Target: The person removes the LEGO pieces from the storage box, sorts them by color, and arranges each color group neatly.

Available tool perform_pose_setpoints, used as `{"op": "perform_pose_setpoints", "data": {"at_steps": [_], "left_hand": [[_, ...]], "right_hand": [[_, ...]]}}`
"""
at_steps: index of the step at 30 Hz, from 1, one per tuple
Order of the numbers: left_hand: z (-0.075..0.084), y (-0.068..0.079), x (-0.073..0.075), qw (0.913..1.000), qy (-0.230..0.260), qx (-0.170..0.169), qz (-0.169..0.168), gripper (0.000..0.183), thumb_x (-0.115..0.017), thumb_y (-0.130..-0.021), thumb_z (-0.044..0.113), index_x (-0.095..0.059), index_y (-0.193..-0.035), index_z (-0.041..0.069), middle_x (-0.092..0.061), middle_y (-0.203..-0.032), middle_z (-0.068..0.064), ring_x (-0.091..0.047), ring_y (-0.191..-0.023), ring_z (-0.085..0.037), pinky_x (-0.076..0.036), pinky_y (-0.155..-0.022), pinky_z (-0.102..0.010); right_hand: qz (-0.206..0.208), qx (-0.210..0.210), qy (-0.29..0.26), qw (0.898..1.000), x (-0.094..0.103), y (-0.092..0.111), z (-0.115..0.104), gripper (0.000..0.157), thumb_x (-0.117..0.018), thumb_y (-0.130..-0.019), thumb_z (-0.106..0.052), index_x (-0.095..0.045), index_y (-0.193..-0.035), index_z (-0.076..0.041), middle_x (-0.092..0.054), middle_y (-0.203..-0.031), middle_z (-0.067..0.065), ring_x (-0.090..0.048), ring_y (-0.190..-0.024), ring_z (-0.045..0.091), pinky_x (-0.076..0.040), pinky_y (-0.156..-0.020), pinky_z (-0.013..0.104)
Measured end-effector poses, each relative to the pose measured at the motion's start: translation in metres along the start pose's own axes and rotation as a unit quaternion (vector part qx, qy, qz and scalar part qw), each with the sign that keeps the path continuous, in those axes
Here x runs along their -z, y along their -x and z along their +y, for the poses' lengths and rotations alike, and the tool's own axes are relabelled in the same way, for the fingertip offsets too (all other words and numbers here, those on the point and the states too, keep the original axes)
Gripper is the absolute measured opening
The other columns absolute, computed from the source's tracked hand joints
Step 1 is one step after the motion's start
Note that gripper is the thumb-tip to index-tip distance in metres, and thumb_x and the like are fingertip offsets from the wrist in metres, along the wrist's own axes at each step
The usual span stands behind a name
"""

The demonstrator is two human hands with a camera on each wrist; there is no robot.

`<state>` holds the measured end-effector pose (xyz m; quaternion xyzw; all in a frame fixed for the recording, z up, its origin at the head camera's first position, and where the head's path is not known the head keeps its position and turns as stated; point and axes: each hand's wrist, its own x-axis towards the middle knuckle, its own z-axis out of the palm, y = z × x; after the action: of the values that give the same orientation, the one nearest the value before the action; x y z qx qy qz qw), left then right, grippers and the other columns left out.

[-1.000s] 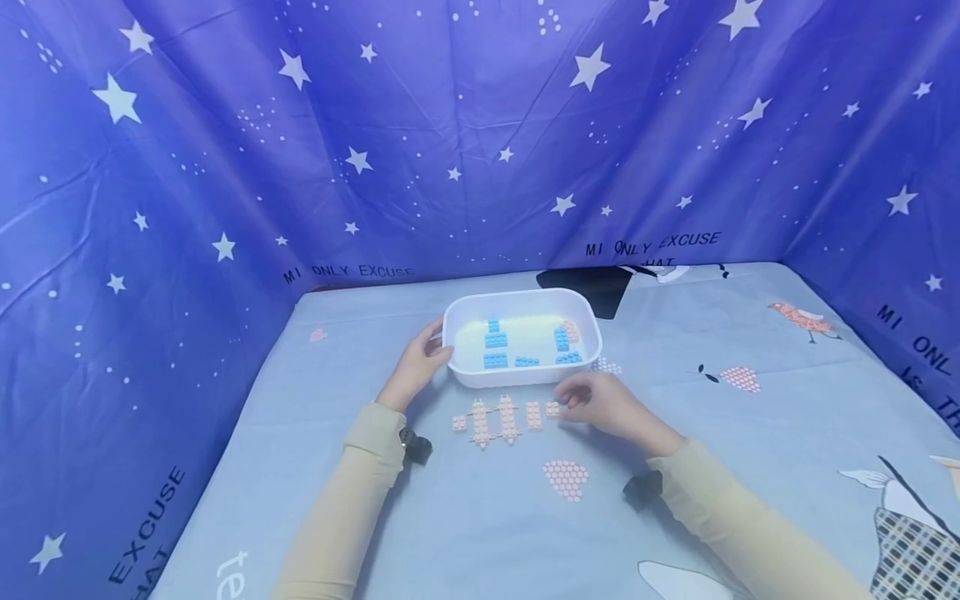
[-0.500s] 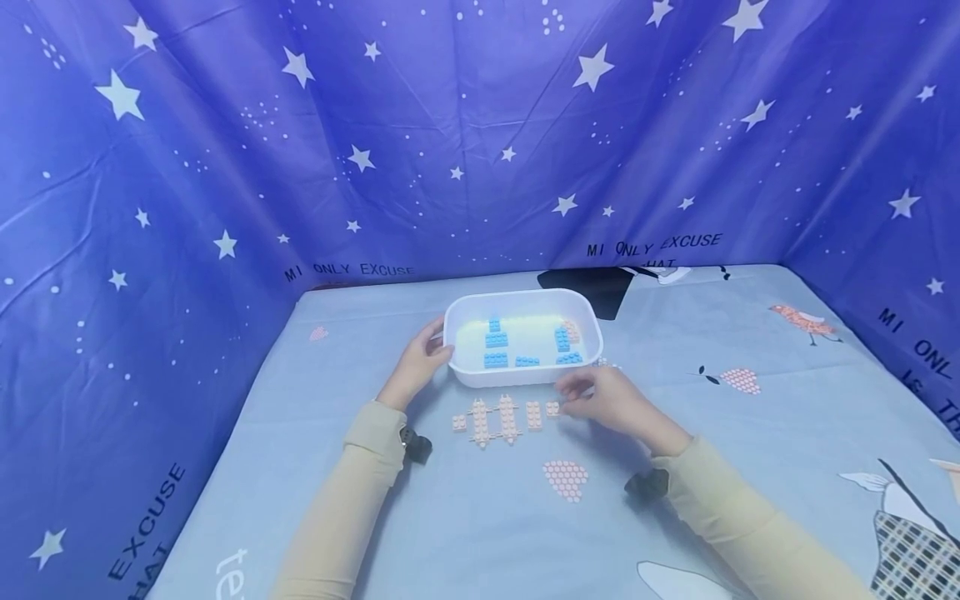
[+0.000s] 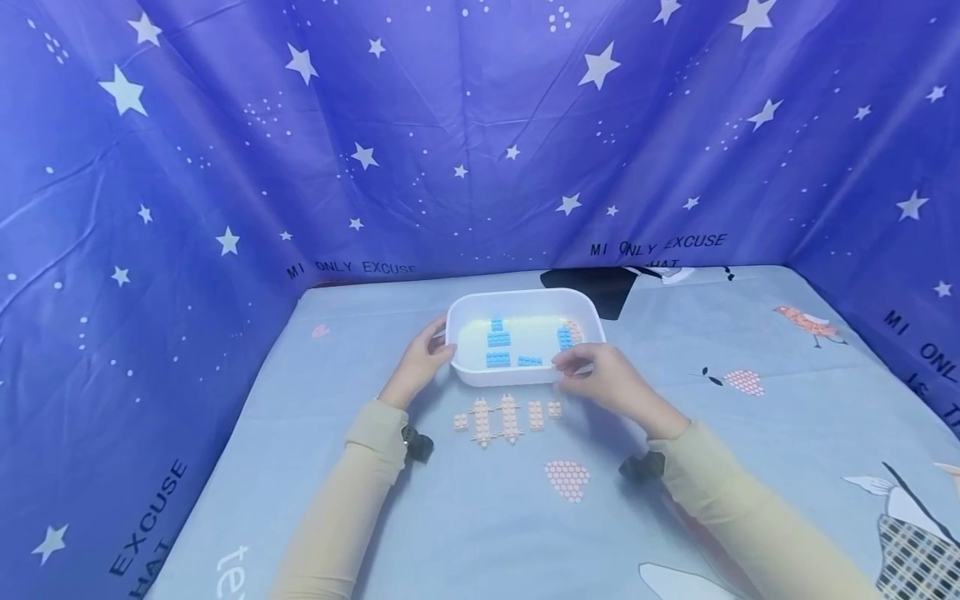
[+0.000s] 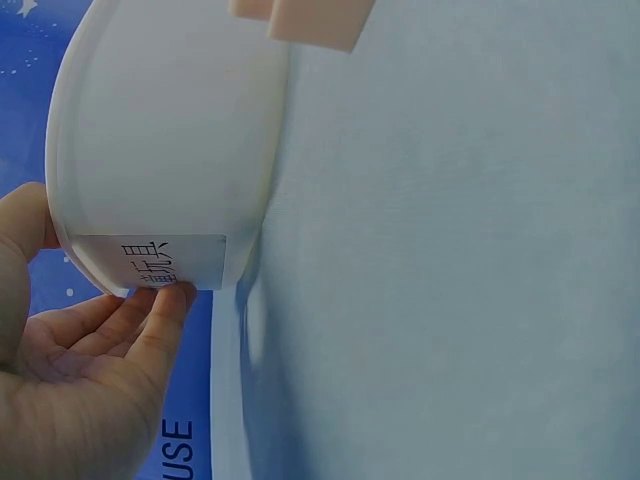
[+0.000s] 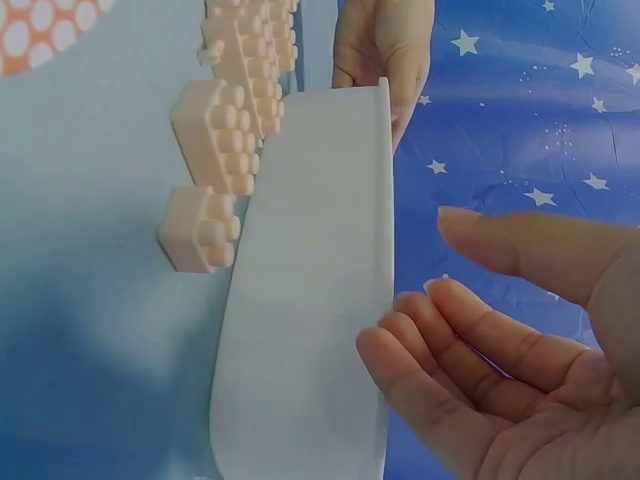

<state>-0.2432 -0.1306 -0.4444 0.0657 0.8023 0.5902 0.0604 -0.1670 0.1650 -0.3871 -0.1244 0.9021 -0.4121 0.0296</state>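
Observation:
A white plastic box (image 3: 495,379) stands on the cloth with several blue building bricks (image 3: 498,339) inside, plus some pale peach ones at its right end. My left hand (image 3: 418,367) holds its left end, thumb over the rim and fingers against the labelled side (image 4: 150,262). At the front right corner, my right hand (image 3: 609,382) hovers by the rim, thumb apart from loosely bent fingers (image 5: 440,400), nothing between them. In front of the box lies a row of peach bricks (image 3: 536,415); a small square brick (image 5: 198,230) ends the row at the right.
A pale blue patterned cloth (image 3: 480,517) covers the surface under the box. Purple-blue curtains (image 3: 465,125) with stars enclose the back and both sides. A small dark camera sits at each wrist.
My right hand has risen from beside the small square peach brick to the box's front right rim, leaving the brick on the cloth. The left hand keeps its hold on the box.

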Motion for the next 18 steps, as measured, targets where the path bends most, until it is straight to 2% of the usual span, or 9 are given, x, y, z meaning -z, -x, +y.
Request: {"op": "perform_pose_setpoints", "data": {"at_steps": [9, 14, 18], "left_hand": [[0.002, 0.002, 0.000, 1.0000, -0.002, 0.004, 0.002, 0.064, -0.058, -0.094, 0.011, -0.031, -0.152, 0.014, -0.037, -0.154, -0.013, -0.047, -0.134, -0.034, -0.043, -0.111, -0.043], [0.002, 0.001, 0.000, 1.0000, -0.007, 0.006, 0.004, 0.064, -0.059, -0.094, 0.012, -0.031, -0.152, 0.014, -0.037, -0.154, -0.012, -0.046, -0.134, -0.033, -0.042, -0.111, -0.044], [0.000, 0.000, 0.000, 0.9999, -0.006, 0.007, 0.004, 0.063, -0.059, -0.094, 0.012, -0.033, -0.151, 0.015, -0.036, -0.155, -0.011, -0.046, -0.134, -0.033, -0.042, -0.111, -0.043]], "right_hand": [[0.024, -0.008, 0.019, 0.999, 0.001, -0.016, -0.002, 0.032, -0.072, -0.083, -0.010, -0.068, -0.112, 0.002, -0.070, -0.104, 0.019, -0.066, -0.094, 0.029, -0.059, -0.082, 0.041], [0.032, -0.006, 0.003, 0.999, 0.003, -0.025, 0.001, 0.032, -0.072, -0.083, -0.008, -0.067, -0.113, 0.004, -0.069, -0.108, 0.021, -0.065, -0.101, 0.033, -0.059, -0.085, 0.041], [0.031, -0.027, 0.001, 0.999, 0.003, -0.034, 0.005, 0.035, -0.071, -0.084, -0.011, -0.066, -0.116, 0.002, -0.068, -0.113, 0.021, -0.064, -0.106, 0.035, -0.059, -0.085, 0.040]]}}
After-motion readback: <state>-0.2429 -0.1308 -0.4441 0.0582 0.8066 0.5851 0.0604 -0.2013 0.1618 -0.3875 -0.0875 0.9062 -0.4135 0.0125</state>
